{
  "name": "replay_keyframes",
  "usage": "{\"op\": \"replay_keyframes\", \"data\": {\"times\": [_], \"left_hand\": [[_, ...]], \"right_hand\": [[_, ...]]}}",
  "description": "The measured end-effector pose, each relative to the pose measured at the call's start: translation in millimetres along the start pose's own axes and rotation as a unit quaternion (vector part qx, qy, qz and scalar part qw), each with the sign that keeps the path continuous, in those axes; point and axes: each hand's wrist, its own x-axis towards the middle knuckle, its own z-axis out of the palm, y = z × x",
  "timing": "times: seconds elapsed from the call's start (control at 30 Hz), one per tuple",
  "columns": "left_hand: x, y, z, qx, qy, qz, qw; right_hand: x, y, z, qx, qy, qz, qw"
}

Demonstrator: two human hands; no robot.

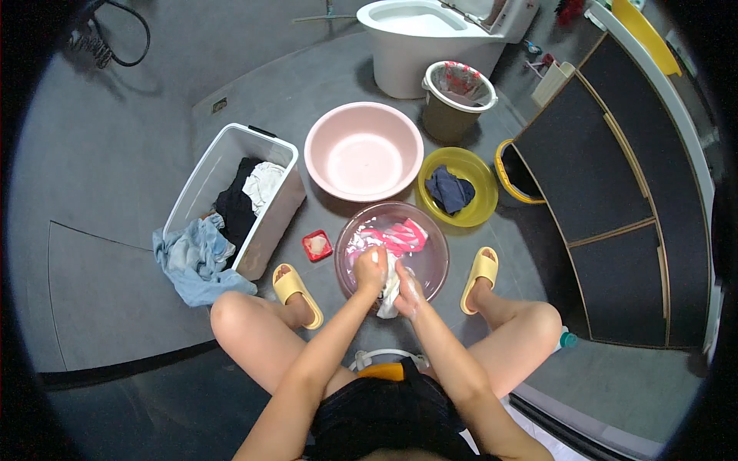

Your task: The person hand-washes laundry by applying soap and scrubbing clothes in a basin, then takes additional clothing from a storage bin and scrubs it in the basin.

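A translucent purplish basin (437,265) with water stands on the floor between my feet. In it lies a pink cloth with white stripes (405,237). My left hand (370,269) is a fist at the basin's near side, closed on a white cloth (390,286). Beside it, my right hand (410,290), wet with suds, grips the same cloth, whose lower end hangs over the near rim. I cannot tell whether the pink and white cloths are joined. Left of the basin sits a small red soap box (317,246) with something whitish in it.
A pink basin (363,184) stands beyond, and an olive basin (480,180) with dark blue cloth to its right. A storage bin (273,223) of clothes is at left, light blue denim (196,261) spilling out. Farther back are a bin (453,119) and toilet (400,58); cabinets (584,154) line the right.
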Motion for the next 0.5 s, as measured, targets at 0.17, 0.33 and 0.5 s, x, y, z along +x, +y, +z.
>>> {"op": "replay_keyframes", "data": {"times": [0.17,0.33,0.5], "left_hand": [[7.1,-6.6,-7.7,0.150,0.032,0.067,0.986],[-27.9,-43.8,24.2,-0.154,-0.095,-0.004,0.983],[-21.8,-50.6,12.4,-0.276,-0.050,-0.255,0.925]], "right_hand": [[-1.5,-6.3,-7.4,-0.017,0.032,-0.032,0.999],[12.9,-5.8,-1.4,0.108,-0.040,-0.008,0.993],[31.2,9.8,8.8,0.044,0.021,-0.040,0.998]]}}
